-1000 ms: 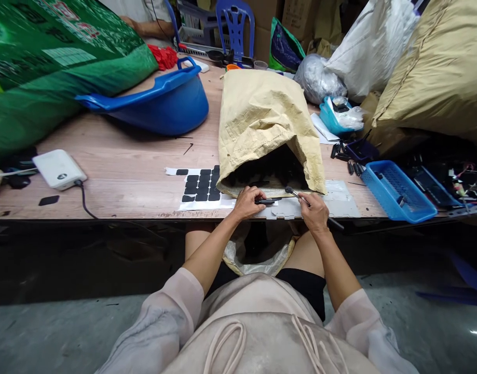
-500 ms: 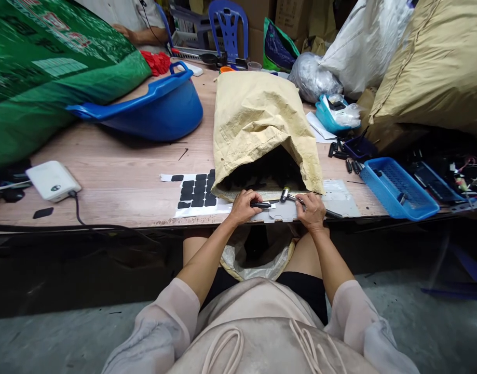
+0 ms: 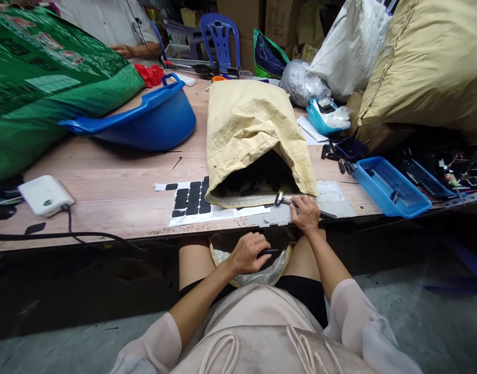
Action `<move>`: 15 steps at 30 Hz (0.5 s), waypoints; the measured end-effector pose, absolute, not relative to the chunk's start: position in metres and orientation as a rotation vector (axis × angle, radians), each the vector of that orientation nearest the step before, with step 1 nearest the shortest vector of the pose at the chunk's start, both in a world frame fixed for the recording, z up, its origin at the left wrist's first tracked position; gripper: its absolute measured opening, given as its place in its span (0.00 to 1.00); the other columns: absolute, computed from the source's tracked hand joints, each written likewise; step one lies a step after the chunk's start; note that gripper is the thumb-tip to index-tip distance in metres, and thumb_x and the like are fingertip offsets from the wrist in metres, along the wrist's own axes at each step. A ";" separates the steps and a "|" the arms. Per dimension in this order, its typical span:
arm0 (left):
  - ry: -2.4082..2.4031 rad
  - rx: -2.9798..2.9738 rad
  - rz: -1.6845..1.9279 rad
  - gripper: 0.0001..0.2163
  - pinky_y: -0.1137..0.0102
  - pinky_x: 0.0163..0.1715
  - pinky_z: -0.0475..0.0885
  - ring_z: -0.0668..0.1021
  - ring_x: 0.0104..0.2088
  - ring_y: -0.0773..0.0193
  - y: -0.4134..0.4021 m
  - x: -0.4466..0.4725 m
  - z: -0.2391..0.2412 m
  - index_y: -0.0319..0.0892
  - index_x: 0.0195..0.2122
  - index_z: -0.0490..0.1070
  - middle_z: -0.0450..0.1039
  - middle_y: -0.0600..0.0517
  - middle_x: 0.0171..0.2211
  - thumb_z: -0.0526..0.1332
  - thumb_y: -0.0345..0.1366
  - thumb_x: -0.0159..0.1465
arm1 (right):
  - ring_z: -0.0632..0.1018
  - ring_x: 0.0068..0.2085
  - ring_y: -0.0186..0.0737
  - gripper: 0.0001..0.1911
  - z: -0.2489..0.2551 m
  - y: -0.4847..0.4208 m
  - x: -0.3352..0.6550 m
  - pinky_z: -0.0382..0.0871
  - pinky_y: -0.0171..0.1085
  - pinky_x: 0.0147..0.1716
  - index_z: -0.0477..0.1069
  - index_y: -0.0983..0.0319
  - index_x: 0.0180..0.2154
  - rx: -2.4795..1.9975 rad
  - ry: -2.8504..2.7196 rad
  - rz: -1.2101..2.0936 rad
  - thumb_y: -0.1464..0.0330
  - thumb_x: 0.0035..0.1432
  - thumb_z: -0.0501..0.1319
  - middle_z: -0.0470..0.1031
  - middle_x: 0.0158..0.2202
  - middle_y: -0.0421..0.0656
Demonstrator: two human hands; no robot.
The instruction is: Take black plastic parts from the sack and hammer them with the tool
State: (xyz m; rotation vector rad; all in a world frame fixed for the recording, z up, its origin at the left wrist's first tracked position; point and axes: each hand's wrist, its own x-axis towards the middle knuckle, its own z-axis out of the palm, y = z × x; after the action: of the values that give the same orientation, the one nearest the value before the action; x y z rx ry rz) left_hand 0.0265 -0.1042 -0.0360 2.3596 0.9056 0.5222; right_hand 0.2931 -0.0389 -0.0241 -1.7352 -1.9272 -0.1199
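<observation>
Head view shows the left hand [image 3: 249, 253] below the table edge, fingers clamped on a slim black rod [image 3: 268, 252] whose long axis points to 3 o'clock over the pale plastic bag [image 3: 257, 262], while the right hand [image 3: 306, 213], at 1 o'clock on the wooden table [image 3: 117, 182], grips a small metal-headed hammer [image 3: 280, 198].

A wooden table [image 3: 117, 176] carries a tan sack [image 3: 248, 130], blue basin [image 3: 152, 122] and pad sheet [image 3: 191, 200].

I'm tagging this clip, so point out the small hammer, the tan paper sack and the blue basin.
small hammer [image 3: 279, 198]: head view, on its metal head, beside the right hand.
tan paper sack [image 3: 246, 124]: head view, on its creased upper face.
blue basin [image 3: 160, 122]: head view, on its outer wall.
</observation>
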 end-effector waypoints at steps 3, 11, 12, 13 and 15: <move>1.022 2.239 0.390 0.05 0.62 0.41 0.74 0.80 0.40 0.56 -0.126 0.031 -0.074 0.49 0.41 0.78 0.79 0.49 0.38 0.65 0.38 0.65 | 0.71 0.45 0.50 0.11 -0.024 -0.039 0.292 0.65 0.45 0.47 0.80 0.56 0.45 -1.741 -1.926 -0.112 0.66 0.65 0.60 0.76 0.41 0.47; 1.034 2.220 0.337 0.08 0.65 0.42 0.77 0.82 0.42 0.57 -0.122 0.031 -0.078 0.51 0.46 0.78 0.79 0.50 0.42 0.65 0.36 0.67 | 0.71 0.44 0.48 0.10 -0.025 -0.038 0.292 0.64 0.43 0.45 0.80 0.56 0.44 -1.732 -1.927 -0.162 0.67 0.64 0.60 0.77 0.40 0.46; 1.000 2.249 0.428 0.07 0.65 0.43 0.77 0.82 0.42 0.57 -0.114 0.031 -0.067 0.50 0.46 0.78 0.79 0.50 0.41 0.63 0.37 0.69 | 0.71 0.44 0.49 0.10 -0.025 -0.038 0.292 0.64 0.43 0.45 0.80 0.56 0.44 -1.731 -1.927 -0.160 0.67 0.64 0.60 0.77 0.40 0.46; 0.996 2.269 0.535 0.07 0.65 0.45 0.77 0.81 0.42 0.58 -0.103 0.031 -0.054 0.50 0.46 0.78 0.78 0.49 0.41 0.61 0.37 0.70 | 0.71 0.44 0.49 0.10 -0.025 -0.038 0.292 0.64 0.43 0.45 0.80 0.56 0.44 -1.730 -1.928 -0.158 0.67 0.64 0.60 0.77 0.40 0.46; 1.091 2.270 0.745 0.09 0.63 0.48 0.76 0.80 0.43 0.57 -0.073 0.031 -0.029 0.48 0.47 0.78 0.78 0.48 0.40 0.58 0.38 0.73 | 0.71 0.44 0.49 0.10 -0.025 -0.038 0.292 0.64 0.43 0.45 0.80 0.56 0.44 -1.727 -1.930 -0.163 0.67 0.64 0.61 0.77 0.40 0.46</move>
State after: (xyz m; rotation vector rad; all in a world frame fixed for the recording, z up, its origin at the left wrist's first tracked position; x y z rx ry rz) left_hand 0.0308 -0.0729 -0.0290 2.2696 1.0911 0.7455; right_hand 0.2918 -0.0377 -0.0249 -1.7270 -1.9304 -0.1629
